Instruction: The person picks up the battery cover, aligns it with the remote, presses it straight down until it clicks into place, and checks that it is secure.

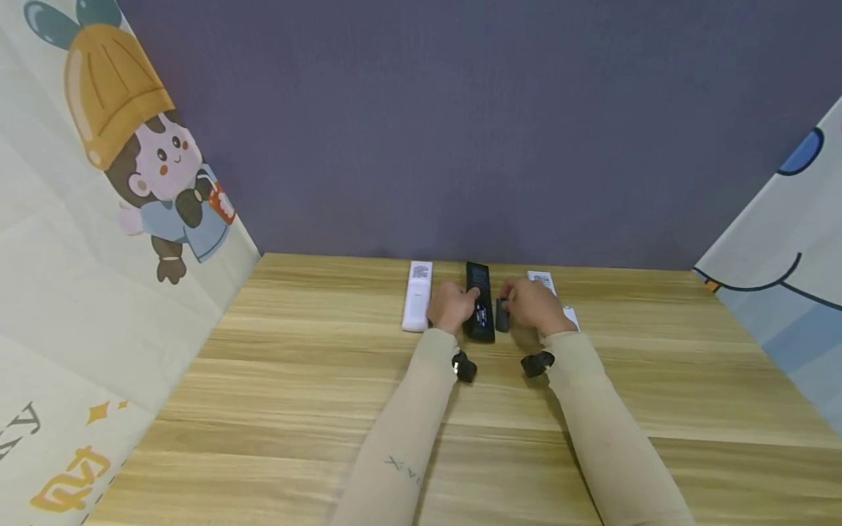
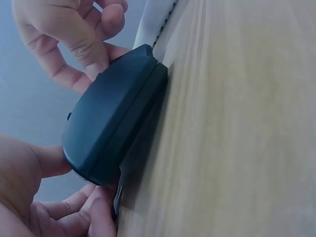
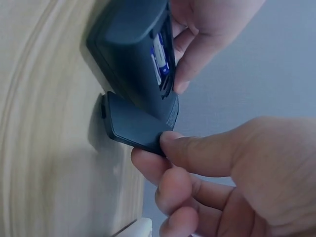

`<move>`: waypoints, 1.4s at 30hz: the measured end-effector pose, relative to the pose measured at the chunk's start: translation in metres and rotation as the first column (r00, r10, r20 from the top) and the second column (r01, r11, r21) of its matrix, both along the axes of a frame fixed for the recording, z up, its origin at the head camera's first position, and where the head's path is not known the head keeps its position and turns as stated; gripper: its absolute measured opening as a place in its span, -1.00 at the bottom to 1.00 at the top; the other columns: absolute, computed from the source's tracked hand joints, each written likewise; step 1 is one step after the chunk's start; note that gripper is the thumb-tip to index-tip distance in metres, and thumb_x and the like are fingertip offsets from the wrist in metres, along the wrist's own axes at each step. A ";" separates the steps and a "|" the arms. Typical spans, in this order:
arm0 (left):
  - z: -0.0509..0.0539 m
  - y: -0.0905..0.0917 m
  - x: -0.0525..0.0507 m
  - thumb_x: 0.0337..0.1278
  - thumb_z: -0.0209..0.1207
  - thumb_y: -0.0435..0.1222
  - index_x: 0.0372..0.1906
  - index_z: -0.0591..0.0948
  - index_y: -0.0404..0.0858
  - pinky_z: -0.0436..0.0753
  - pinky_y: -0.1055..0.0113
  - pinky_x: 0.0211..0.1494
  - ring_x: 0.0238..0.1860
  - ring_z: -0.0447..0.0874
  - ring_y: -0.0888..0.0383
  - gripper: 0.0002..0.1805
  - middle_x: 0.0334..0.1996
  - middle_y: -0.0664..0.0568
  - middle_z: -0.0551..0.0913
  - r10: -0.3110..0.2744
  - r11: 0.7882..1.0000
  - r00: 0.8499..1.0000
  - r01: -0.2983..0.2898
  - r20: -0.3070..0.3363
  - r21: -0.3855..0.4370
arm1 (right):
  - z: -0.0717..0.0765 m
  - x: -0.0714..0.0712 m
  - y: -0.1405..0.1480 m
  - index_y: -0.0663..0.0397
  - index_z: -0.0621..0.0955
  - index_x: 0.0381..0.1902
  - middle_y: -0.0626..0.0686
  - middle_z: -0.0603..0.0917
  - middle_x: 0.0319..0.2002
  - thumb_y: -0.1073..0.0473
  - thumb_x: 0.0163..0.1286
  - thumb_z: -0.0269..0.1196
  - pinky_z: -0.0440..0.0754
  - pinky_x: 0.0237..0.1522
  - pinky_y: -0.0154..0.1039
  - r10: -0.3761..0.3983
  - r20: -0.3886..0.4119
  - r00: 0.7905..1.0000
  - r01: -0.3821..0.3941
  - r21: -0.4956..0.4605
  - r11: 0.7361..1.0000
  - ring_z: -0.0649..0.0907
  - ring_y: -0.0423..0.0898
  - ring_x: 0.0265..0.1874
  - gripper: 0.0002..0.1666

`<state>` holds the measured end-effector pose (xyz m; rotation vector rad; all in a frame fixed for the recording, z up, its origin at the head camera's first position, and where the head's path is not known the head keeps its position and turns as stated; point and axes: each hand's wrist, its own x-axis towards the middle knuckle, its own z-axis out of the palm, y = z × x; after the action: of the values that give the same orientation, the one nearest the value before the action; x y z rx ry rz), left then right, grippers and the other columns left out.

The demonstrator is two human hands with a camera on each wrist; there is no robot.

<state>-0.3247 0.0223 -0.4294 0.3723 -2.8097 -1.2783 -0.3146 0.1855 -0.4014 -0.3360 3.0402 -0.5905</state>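
Observation:
A black remote control [image 1: 483, 330] lies face down on the wooden table, its battery compartment uncovered. Two batteries [image 3: 160, 55] with blue and white wrappers sit in that compartment in the right wrist view. My left hand [image 1: 452, 307] grips the remote from its left side, thumb on the upper face and fingers at the edge. Between thumb and fingers of my right hand [image 1: 536, 305] is the black battery cover [image 3: 132, 121], held tilted just right of the remote. The remote's dark end [image 2: 106, 113] fills the middle of the left wrist view.
A white remote [image 1: 416, 298] lies left of my left hand. Another white remote [image 1: 541, 277] is partly hidden behind my right hand, with a small white piece [image 1: 571, 315] beside it. A dark upright panel [image 1: 473, 131] borders the table's back edge.

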 end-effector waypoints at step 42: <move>0.017 -0.004 0.003 0.23 0.33 -0.19 -0.20 0.73 -0.34 0.62 0.11 -0.23 -0.54 0.56 0.16 -0.74 -0.59 0.06 0.64 -0.105 0.767 0.993 0.047 0.052 0.640 | 0.033 0.007 0.020 0.04 0.61 0.11 0.23 0.76 -0.30 0.12 0.60 0.10 0.54 -0.50 -0.14 0.045 0.040 0.998 -0.030 -0.328 0.944 0.64 0.18 -0.53 -0.74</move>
<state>-0.3218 0.0186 -0.4125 0.3270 -2.3672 -2.2791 -0.3073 0.2057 -0.3679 -0.3800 2.8764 -1.0877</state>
